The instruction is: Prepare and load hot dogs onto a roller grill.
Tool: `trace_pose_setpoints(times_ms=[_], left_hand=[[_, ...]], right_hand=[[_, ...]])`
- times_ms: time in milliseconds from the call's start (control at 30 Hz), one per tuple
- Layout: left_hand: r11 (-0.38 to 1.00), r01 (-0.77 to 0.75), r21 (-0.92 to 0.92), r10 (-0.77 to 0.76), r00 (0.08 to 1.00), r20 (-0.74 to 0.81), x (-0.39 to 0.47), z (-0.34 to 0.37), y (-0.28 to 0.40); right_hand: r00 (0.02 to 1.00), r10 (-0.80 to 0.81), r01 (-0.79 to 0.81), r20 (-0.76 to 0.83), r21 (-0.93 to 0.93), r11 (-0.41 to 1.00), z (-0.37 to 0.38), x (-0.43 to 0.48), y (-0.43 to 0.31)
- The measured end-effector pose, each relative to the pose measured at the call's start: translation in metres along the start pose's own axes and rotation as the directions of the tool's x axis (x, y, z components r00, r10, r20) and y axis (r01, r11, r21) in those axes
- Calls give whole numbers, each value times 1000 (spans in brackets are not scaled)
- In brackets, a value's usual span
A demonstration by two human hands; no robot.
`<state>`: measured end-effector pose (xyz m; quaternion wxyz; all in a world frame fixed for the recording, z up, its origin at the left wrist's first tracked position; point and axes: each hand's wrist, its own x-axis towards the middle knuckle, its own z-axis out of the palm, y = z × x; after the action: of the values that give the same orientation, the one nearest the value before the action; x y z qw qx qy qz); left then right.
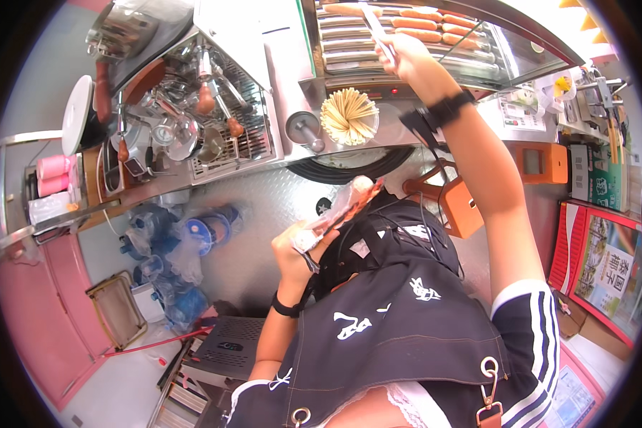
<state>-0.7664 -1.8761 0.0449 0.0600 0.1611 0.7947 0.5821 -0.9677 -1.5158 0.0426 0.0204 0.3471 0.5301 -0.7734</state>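
My right hand grips a pair of metal tongs above the roller grill at the top. The tips of the tongs are at a sausage on the back rollers; whether they pinch it I cannot tell. Several more browned sausages lie in two columns to the right on the rollers. In front of my apron, my left hand holds a clear plastic packet with red and dark printing, tilted up to the right. A pale rounded thing shows at its far end.
A cup of wooden sticks and a metal tamper-like tool stand at the counter's front edge. Left of them, a rack holds steel utensils with wooden handles. Orange stools stand below, right; blue water bottles lie left.
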Motion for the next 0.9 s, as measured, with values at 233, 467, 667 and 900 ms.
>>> trace_pose_setpoints(times_ms=[233,467,667,900], left_hand=[[996,-66,58,69,996,-54,-13,-9,3],[997,-35,74,40,997,-69,-7,-11,8],[996,-45,73,51,996,-72,4,-7,8],[996,-80,41,80,997,-17,7,-4,2]], right_hand=[[983,-174,178,51,-76,981,22,69,-13],[988,-67,75,-141,54,996,16,39,-13],[850,-508,455,139,-680,575,-10,-15,26],[718,-595,20,362,-865,-501,15,-83,12]])
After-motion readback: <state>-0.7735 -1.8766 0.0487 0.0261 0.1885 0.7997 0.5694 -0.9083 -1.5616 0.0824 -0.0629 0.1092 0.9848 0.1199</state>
